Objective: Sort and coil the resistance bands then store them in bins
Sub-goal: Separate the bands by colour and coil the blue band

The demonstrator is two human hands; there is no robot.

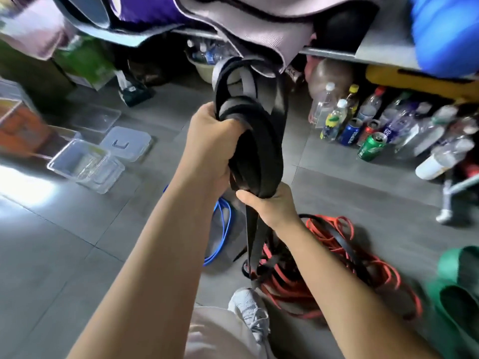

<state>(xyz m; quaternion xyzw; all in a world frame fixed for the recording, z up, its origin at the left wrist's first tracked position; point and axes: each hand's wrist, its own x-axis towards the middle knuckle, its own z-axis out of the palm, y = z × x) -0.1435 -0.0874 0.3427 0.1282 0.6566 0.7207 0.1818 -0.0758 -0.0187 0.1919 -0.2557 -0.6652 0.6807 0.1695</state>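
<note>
The black band [259, 141] is flat, soft rubber, so expect it to behave like a limp, springy strap. It looks light enough for one hand and has no stiffness of its own. It will likely spring open the moment you let the loops loose. The surface is smooth with a dull sheen, so it probably drags a little against skin rather than slipping. Nothing about it looks fragile. Your best hold is across the whole stack of loops, squeezing every layer together, never on a single strand.

That is roughly where you have it. Your left grip [215, 136] is wrapped round the upper side of the coil, fingers curled into the loops. Your right grip [269, 206] clamps the bottom of the coil, thumb laid across the front. The coil is held up in the air in front of you, above the floor [77, 255].

From under the right grip a loose tail [251, 239] hangs straight down and ends among the red bands [337, 250], near the blue band [223, 229]. That length is not yet wound in.

The band is wide and black and wound into several long oval loops. A few slacker loops stand up above your left grip, showing grey where the light catches them. The clear bins [85, 161] sit on the floor well apart, to your left.
</note>
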